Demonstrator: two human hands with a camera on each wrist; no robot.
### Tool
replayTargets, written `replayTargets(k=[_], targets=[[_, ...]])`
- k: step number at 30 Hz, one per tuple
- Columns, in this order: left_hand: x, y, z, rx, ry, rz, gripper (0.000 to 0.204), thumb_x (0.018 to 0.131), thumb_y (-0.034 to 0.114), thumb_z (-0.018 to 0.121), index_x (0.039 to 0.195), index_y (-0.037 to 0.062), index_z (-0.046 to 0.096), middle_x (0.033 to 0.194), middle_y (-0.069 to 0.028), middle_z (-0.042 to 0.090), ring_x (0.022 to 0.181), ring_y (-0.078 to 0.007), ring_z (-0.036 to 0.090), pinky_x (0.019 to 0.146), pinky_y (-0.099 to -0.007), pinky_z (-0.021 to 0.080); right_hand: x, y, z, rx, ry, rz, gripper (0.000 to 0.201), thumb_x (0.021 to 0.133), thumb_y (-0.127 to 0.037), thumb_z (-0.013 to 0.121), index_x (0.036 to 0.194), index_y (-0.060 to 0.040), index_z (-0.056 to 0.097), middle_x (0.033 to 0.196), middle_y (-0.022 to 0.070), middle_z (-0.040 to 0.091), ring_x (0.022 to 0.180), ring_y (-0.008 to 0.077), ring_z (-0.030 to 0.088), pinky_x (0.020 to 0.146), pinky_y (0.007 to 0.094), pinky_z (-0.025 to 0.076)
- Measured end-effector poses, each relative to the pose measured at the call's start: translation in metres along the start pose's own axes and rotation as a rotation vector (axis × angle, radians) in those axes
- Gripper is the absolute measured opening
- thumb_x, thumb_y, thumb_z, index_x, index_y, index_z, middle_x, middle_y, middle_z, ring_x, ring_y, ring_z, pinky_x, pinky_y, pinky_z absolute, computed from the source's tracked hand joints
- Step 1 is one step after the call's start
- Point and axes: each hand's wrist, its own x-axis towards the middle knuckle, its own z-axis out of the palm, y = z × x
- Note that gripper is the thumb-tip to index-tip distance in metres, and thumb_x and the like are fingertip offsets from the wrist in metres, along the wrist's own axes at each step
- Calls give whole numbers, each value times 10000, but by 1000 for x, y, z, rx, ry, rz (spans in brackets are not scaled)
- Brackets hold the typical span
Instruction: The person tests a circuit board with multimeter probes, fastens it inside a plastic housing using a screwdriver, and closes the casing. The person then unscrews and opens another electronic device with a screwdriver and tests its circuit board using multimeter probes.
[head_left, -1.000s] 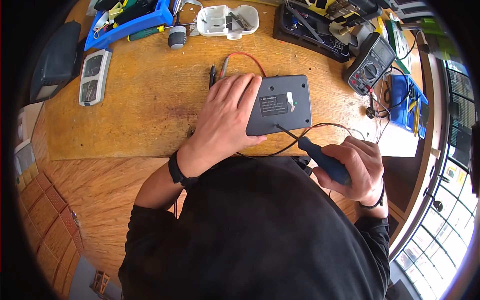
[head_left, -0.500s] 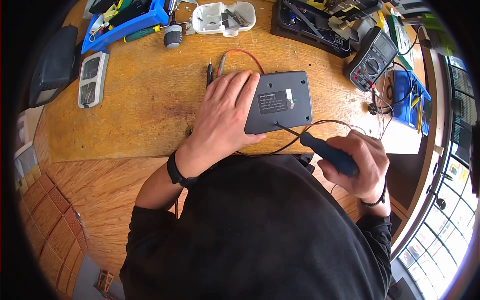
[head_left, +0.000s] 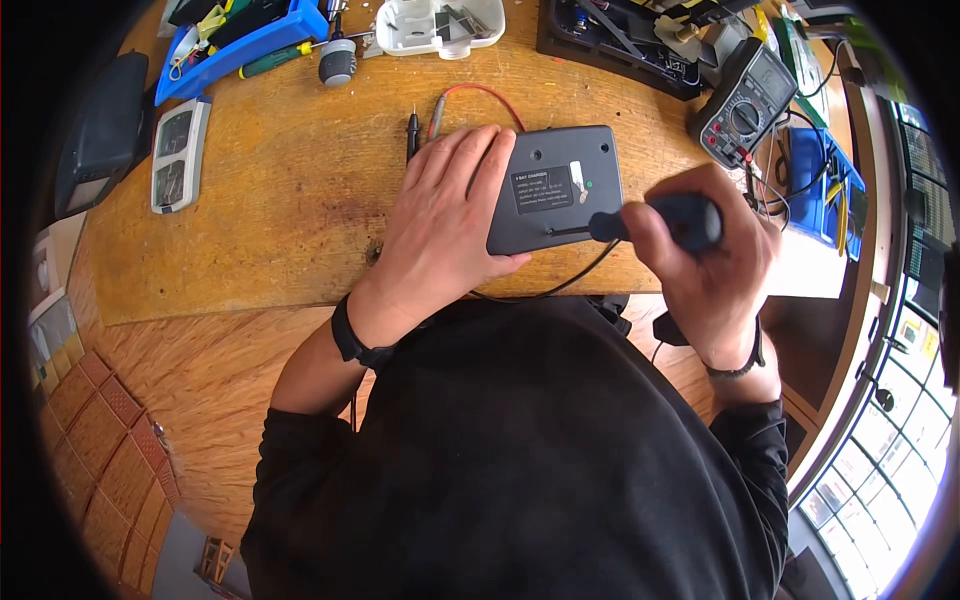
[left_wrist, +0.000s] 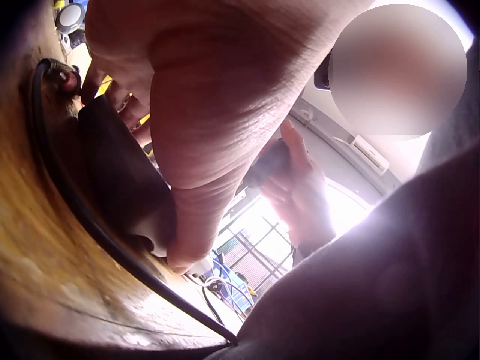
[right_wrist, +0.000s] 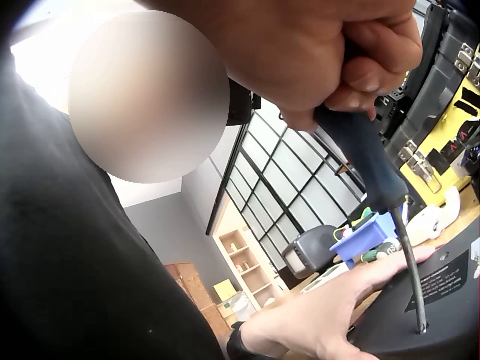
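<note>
A dark grey battery charger (head_left: 598, 165) lies bottom side up on the wooden bench, its printed label and screw holes showing. My left hand (head_left: 432, 215) holds its left end, fingers over the far edge and thumb along the near edge. With my right hand (head_left: 722, 285) I grip the dark blue handle of a screwdriver (right_wrist: 364, 154). Its metal shaft stands tilted, the tip in a screw hole near the charger's front edge, as the right wrist view shows. In the left wrist view my left palm hides much of the charger.
A multimeter (head_left: 748, 105) and a blue bin (head_left: 815, 190) are at the right. Two test probes (head_left: 413, 135) lie beyond my left hand. Along the back sit a white case (head_left: 440, 45), a second blue bin (head_left: 245, 62) and a black tray (head_left: 610, 60). A black cable (left_wrist: 105, 232) runs near the charger.
My right hand has risen and moved inward, bringing the screwdriver handle up more upright over the charger. The tip stays at the same hole. My left hand keeps its hold.
</note>
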Motion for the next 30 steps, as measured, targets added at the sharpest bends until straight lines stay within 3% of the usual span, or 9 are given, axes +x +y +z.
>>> replayTargets(k=[5, 9, 12, 17, 20, 23, 24, 27, 30], targets=[[1, 1, -1, 33, 30, 27, 1201, 644, 383, 1042, 1616, -6, 454, 1543, -172, 535, 1473, -360, 500, 1277, -523, 387, 17, -12, 11, -11, -3, -110, 387, 890, -313, 975, 926, -61, 684, 660, 69, 677, 569, 232, 731, 538, 347, 557], [0, 0, -1, 2, 26, 22, 1197, 645, 373, 1039, 1622, -2, 459, 1561, -180, 535, 1477, -366, 503, 1272, -519, 394, 13, -13, -5, 30, -236, -235, 367, 890, -224, 952, 1029, -61, 653, 773, 127, 691, 682, 339, 744, 603, 423, 576], [0, -1, -1, -10, 19, 19, 1209, 645, 368, 1038, 1637, 3, 452, 1588, -191, 529, 1487, -376, 503, 1273, -521, 396, 7, -24, -29, 56, -438, -135, 352, 897, -159, 918, 1080, -42, 641, 883, 148, 702, 801, 367, 740, 686, 445, 573], [0, -1, 0, 12, 21, 36, 1199, 649, 363, 1036, 1632, -5, 456, 1580, -191, 534, 1475, -375, 512, 1269, -522, 400, 30, -30, -48, -41, -606, -131, 320, 856, -66, 896, 1114, -4, 718, 1016, 132, 724, 883, 321, 745, 765, 415, 581], [-1, -2, 1, 2, 47, 41, 1185, 659, 366, 1031, 1630, -5, 460, 1578, -189, 535, 1470, -373, 515, 1264, -523, 402, 31, -36, -51, -157, -731, -469, 408, 791, -151, 915, 1150, -41, 754, 1039, 92, 646, 827, 294, 698, 690, 406, 559], [-2, -3, 1, -6, 43, 25, 1173, 666, 373, 1024, 1625, -6, 464, 1574, -188, 538, 1469, -372, 516, 1262, -523, 403, 36, -42, -53, -246, -808, -500, 445, 805, -308, 921, 1148, -70, 767, 965, 76, 644, 772, 265, 682, 644, 381, 536], [-1, -4, 1, -10, 42, 32, 1172, 666, 376, 1023, 1623, -6, 465, 1571, -188, 539, 1469, -372, 515, 1263, -524, 402, 38, -41, -54, -263, -832, -463, 522, 792, -467, 908, 1086, -65, 752, 878, 66, 631, 711, 249, 666, 611, 378, 507], [-2, -3, 2, -14, 39, 31, 1173, 665, 380, 1023, 1621, -7, 466, 1569, -189, 542, 1470, -374, 514, 1266, -526, 398, 39, -46, -57, -398, -788, -413, 595, 776, -561, 889, 1034, -50, 728, 813, 63, 613, 665, 248, 651, 584, 392, 492], [-1, -3, 1, -13, 36, 35, 1177, 663, 383, 1023, 1622, -9, 464, 1570, -189, 541, 1472, -373, 513, 1269, -527, 394, 32, -42, -50, -355, -710, -402, 443, 833, -384, 894, 1017, -24, 714, 851, 86, 630, 724, 260, 666, 575, 414, 492]])
